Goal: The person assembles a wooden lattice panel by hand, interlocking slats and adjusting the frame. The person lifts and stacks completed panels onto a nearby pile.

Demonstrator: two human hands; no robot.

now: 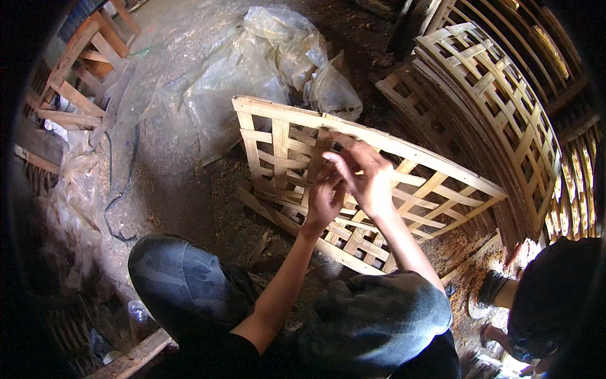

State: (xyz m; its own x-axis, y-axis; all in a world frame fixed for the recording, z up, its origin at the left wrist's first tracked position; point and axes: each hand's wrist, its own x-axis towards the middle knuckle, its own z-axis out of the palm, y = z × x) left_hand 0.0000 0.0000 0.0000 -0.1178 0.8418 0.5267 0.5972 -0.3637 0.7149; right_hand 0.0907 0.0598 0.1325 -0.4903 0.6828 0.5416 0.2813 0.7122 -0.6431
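Observation:
A panel of woven wooden slats with a pale frame stands tilted in front of my knees. My left hand is at its upper middle, fingers curled inward; anything in them is too small or hidden to make out. My right hand is just right of it and higher, thumb stretched out and apart from the fingers. Its fingertips reach the panel's upper edge strip and are slightly blurred. Below the panel's lower left side a wooden strip runs along the lattice.
A tall stack of similar lattice panels leans at the right. Crumpled clear plastic sheeting lies beyond the panel. A wooden frame stands far left, near a dark cable. Another person's leg shows at the lower right.

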